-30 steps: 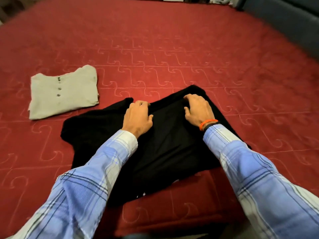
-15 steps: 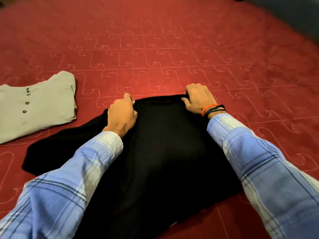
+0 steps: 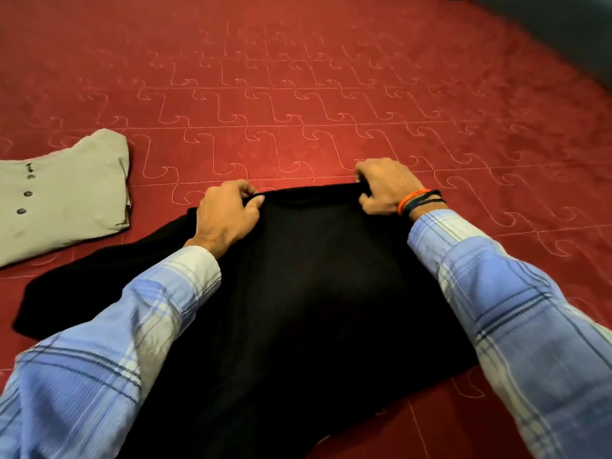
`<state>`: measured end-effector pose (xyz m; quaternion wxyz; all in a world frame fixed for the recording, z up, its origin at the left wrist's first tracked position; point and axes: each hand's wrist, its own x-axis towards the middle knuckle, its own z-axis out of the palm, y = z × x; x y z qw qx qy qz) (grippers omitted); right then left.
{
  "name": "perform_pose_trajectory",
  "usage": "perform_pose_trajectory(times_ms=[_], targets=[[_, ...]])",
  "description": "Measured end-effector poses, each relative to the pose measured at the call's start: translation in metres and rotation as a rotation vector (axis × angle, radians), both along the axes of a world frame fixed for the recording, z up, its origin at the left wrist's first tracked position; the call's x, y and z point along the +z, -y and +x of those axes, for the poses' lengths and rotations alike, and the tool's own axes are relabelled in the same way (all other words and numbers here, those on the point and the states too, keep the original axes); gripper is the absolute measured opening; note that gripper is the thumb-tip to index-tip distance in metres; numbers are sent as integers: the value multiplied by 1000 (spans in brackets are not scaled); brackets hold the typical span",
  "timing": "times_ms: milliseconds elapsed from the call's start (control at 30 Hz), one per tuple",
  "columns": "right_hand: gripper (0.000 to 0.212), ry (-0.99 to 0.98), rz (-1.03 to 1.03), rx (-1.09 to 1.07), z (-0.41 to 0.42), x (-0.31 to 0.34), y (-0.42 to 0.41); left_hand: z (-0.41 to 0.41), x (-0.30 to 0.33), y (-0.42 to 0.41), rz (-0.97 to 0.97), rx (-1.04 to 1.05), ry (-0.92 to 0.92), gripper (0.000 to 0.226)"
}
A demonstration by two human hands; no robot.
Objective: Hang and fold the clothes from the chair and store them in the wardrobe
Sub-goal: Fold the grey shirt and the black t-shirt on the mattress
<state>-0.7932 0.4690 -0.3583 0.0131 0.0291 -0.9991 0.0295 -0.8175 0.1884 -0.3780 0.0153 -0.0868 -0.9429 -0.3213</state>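
Note:
A black garment lies spread on the red quilted bed cover, one part trailing out to the left. My left hand pinches its far edge on the left side. My right hand, with orange and dark bands at the wrist, grips the same far edge on the right. Both sleeves are blue plaid and cover parts of the garment's sides. A folded beige shirt with dark buttons lies at the left, apart from the black garment.
A dark blue padded edge runs along the top right corner. Bare red cover stretches beyond and to the right of the black garment.
Both hands have carried the black garment's edge away from me and stretched it flat. The view has shifted closer and to the right, so the beige shirt sits farther left.

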Motion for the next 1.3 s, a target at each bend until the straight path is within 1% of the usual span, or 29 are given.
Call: perform_pose_trajectory(times_ms=[67, 133, 200, 267, 367, 467, 567, 667, 733, 833, 1000, 1100, 1167, 1200, 1233, 1267, 1300], targets=[[30, -61, -4, -62, 1, -3, 3, -5, 3, 0, 22, 34, 36, 19], [34, -106, 51, -92, 0, -8, 5, -11, 4, -1, 11, 62, 43, 21], [35, -102, 122, -119, 0, -12, 6, -15, 4, -2, -51, 70, 46, 24], [35, -75, 145, -131, -2, -15, 4, -17, 2, -3, -61, 61, 49, 25], [37, -48, 117, -148, 2, -13, 0, -14, 5, -4, -12, 8, 80, 19], [30, -137, 62, -150, 15, -6, -3, -5, 12, 3, 0, -51, 82, 22], [22, -267, -27, -153, 38, 5, 1, 14, 24, 10, 27, -94, -4, 24], [34, -343, -123, -133, 68, 11, 5, 42, 36, 18, -14, -199, -187, 34], [39, -356, -62, -82, 91, 10, 5, 65, 40, 24, -101, -331, -240, 39], [37, -363, 85, -13, 124, 4, 1, 96, 36, 30, -239, -473, -232, 45], [29, -370, 194, -31, 167, -4, -1, 150, 26, 28, -328, -578, -195, 56], [24, -269, 253, -97, 181, -5, 1, 169, 22, 26, -349, -612, -97, 60], [23, -120, 283, -185, 186, -3, 6, 174, 22, 24, -313, -606, 10, 57], [25, -82, 292, -225, 188, -2, 9, 176, 22, 22, -272, -584, 53, 51], [27, -81, 314, -255, 189, -1, 13, 175, 22, 20, -219, -547, 68, 42], [27, -108, 317, -272, 190, 3, 18, 175, 21, 17, -164, -493, 43, 34], [27, -164, 275, -276, 190, 4, 23, 173, 18, 15, -118, -429, -24, 29]])
